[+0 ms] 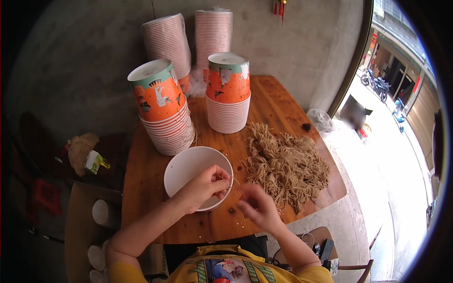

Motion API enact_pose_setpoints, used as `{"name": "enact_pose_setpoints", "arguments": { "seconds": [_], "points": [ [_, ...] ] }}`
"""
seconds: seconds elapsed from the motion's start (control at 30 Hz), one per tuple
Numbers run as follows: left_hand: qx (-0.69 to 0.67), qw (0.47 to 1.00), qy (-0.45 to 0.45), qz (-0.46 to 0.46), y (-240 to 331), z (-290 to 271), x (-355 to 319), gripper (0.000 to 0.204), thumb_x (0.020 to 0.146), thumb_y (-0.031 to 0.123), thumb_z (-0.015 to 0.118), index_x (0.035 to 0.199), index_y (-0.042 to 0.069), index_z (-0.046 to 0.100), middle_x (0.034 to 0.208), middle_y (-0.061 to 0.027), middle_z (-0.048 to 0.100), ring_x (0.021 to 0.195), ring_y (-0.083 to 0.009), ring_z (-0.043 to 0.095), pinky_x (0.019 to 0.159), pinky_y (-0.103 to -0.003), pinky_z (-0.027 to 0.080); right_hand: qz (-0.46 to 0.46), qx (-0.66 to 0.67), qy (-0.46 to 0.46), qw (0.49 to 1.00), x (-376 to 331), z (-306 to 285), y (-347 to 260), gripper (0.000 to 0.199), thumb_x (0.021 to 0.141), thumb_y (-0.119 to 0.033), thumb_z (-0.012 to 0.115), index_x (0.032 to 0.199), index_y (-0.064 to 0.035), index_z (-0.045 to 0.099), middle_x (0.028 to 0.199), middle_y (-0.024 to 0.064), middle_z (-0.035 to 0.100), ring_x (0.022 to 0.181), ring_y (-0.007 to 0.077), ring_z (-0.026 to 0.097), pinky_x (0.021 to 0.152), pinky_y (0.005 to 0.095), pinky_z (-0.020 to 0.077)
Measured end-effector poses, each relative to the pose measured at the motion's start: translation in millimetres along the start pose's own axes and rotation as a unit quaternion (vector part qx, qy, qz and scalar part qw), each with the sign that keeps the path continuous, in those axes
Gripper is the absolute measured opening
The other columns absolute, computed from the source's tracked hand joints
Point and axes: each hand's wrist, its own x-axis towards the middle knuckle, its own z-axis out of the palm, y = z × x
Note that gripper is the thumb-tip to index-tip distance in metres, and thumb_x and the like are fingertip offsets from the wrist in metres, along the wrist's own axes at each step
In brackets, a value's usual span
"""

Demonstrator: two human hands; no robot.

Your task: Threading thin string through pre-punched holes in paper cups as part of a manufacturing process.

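Observation:
A white paper bucket (181, 165) stands mouth up on the table in front of me. My left hand (210, 184) reaches across its mouth and pinches a thin pale string (235, 180) at the right side of the rim. How the string meets the rim is too small to make out. Just right of the bucket is my right hand (258, 206), its fingers bent and smeared by motion. Beyond it lies a tangled heap of tan string (288, 170).
Two stacks of upturned orange-and-green paper buckets (163, 96) (229, 89) stand behind. Two taller plastic-wrapped stacks (167, 40) (213, 37) lean near the wall. A cardboard box (78, 221) with white buckets is left of the wooden table (155, 226). A chair (321, 233) stands lower right.

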Motion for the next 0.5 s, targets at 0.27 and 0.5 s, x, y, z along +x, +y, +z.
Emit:
{"name": "enact_pose_setpoints", "arguments": {
  "seconds": [0.27,0.5],
  "points": [
    [0.004,0.999,-0.037,-0.004,6,4,0,0.014,0.091,0.003,0.058,0.100,0.002,0.047,0.087,-0.0051,0.055,0.073,-0.0108,0.058,0.068,-0.023,0.050,-0.017,-0.054,0.078,0.995,24,-15,-12,0.054,0.089,-0.016,0.069,0.134,-0.0094,0.040,0.099,0.0040,0.054,0.073,0.0085,0.053,0.055,0.0203,0.0475],
    [0.174,0.973,0.018,0.152,-1,13,-1,0.018,0.091,-0.002,0.056,0.100,0.003,0.041,0.088,-0.0048,0.054,0.073,-0.0107,0.059,0.066,-0.024,0.051,0.025,-0.148,0.049,0.987,33,-7,-21,0.023,0.082,-0.015,0.074,0.101,-0.0043,0.065,0.071,0.0016,0.051,0.060,0.0110,0.047,0.056,0.0261,0.0417]
  ]
}}
